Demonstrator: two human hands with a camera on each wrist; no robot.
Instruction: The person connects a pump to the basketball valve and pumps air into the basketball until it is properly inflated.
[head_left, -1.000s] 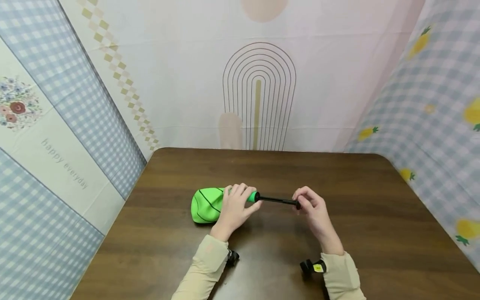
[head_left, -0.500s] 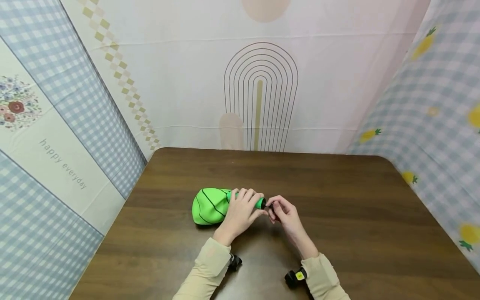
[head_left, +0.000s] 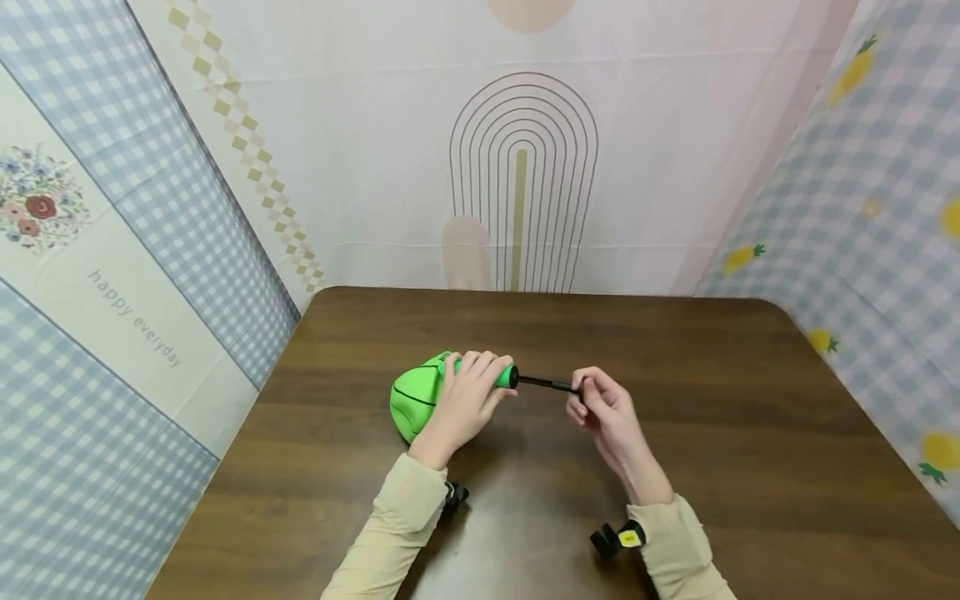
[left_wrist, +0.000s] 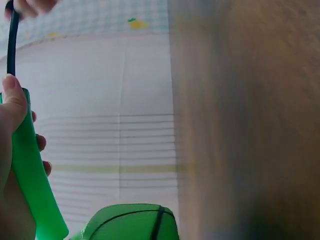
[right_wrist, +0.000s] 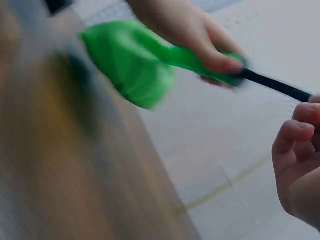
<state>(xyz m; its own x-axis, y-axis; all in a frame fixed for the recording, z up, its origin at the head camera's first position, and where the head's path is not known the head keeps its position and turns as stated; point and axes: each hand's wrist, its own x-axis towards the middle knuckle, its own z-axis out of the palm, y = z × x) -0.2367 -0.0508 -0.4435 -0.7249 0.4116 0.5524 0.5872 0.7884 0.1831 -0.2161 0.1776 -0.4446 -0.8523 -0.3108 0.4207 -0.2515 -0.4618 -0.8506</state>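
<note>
A limp, partly deflated green ball [head_left: 412, 397] with black lines hangs at the left end of a small green hand pump [head_left: 506, 377]. My left hand [head_left: 461, 402] wraps round the pump's barrel, which shows again in the left wrist view as a green tube [left_wrist: 31, 172]. Out of the barrel's right end sticks a black rod [head_left: 546, 383]. Its far end is pinched by the fingers and thumb of my right hand [head_left: 611, 417], which cover most of the handle. In the right wrist view the ball [right_wrist: 131, 62] looks creased and sagging.
Below the hands spreads a brown wooden table [head_left: 720, 367], with a printed white cloth [head_left: 375, 167] behind it. Checked cloths [head_left: 847, 275] hang at the sides. Each wrist wears a black camera [head_left: 617, 539].
The right hand pushed the rod into the barrel, towards the left hand, then drew it out again to the right. The pump and ball have risen slightly in the head view, and the ball has tilted.
</note>
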